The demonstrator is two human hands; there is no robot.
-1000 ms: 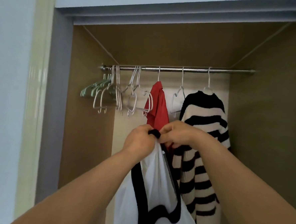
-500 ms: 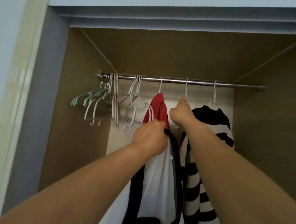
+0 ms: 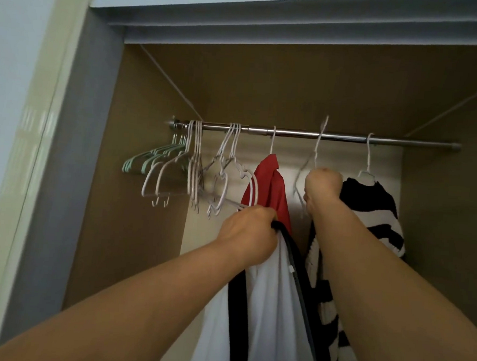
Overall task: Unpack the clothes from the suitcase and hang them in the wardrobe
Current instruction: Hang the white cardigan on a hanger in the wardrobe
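Observation:
Inside the open wardrobe a metal rail (image 3: 290, 133) runs across. My left hand (image 3: 249, 234) grips the black-trimmed top of a white garment (image 3: 271, 308) that hangs down below it. My right hand (image 3: 323, 185) is raised higher and grips an empty white hanger (image 3: 312, 157); the hanger is tilted and its hook sticks up above the rail. A red garment (image 3: 273, 188) hangs left of that hanger. A black-and-white striped sweater (image 3: 380, 214) hangs to the right, partly behind my right forearm.
Several empty white hangers (image 3: 221, 176) and green hangers (image 3: 146, 160) crowd the rail's left end. Brown wardrobe walls close in on both sides. A grey door frame (image 3: 75, 142) and pale wall stand at the left.
My right hand left the white garment, rose to the empty hanger and lifted its hook above the rail. My left hand kept hold of the garment and moved up. The camera tilted upward.

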